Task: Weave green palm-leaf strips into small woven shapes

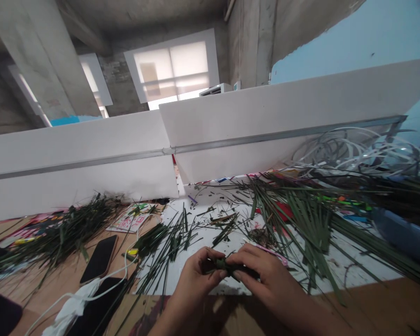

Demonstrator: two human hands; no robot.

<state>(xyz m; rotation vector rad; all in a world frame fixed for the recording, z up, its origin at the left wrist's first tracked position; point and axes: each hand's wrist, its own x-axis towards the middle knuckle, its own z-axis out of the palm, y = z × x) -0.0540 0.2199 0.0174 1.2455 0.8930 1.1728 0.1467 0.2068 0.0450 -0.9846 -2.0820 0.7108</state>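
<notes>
Close to the table's front edge, my left hand [203, 271] and my right hand [255, 270] meet fingertip to fingertip around a small piece of folded green leaf strips [221, 264]. Thumb and fingers of each hand pinch it from either side, so much of the piece is hidden. Loose green leaf strips [171, 238] lie to the left of my left hand. Beyond my right hand spreads a fan of long green leaves [310, 217]. Short leaf scraps [226, 226] are scattered on the white sheet [203, 240] just past my fingers.
A phone [100, 259] with a white cable [126, 266] lies at left, below a heap of dark green leaves [70, 228]. A blue-grey tub [402, 233] stands at right. Coiled white strips [364, 149] pile up behind it. A white partition [266, 112] closes off the table's far side.
</notes>
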